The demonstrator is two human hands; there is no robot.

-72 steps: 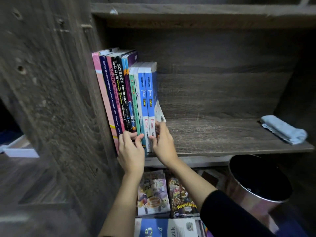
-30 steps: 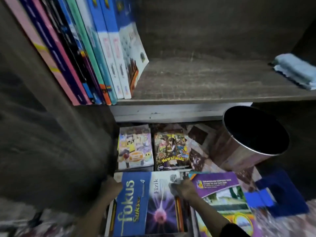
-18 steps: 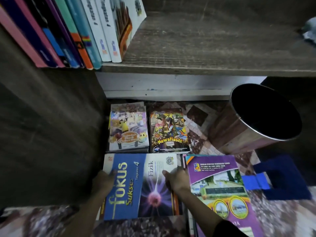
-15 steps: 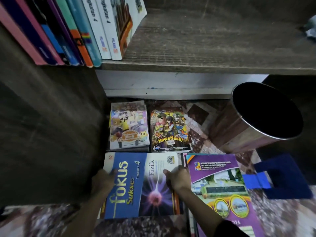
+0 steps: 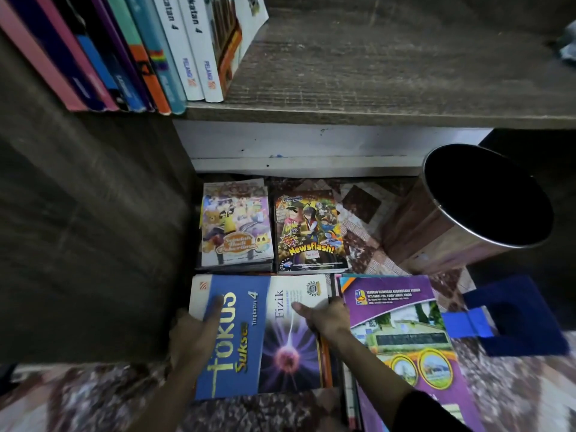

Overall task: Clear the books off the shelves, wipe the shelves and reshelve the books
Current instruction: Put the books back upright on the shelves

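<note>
Patterned floor (image 5: 358, 213) fills the lower frame; left hand (image 5: 193, 335) and right hand (image 5: 327, 316) grip the Fokus book (image 5: 265, 338) by its sides; lifted crooked, the books beneath (image 5: 326, 366) may slip and spill.

Left hand (image 5: 196, 335) grips the left edge of the Fokus book (image 5: 268, 347), thumb on the cover. Right hand (image 5: 327, 316) grips its right edge, thumb on the cover too. Book lies flat on the patterned floor (image 5: 367, 213). Purple book (image 5: 402, 332) just right of it. Two comics (image 5: 235, 226) side by side just beyond. Metal bin (image 5: 436, 232) far right. Shelf (image 5: 374, 73) above, row of books (image 5: 134, 51) at its left end, leaning left.
</note>
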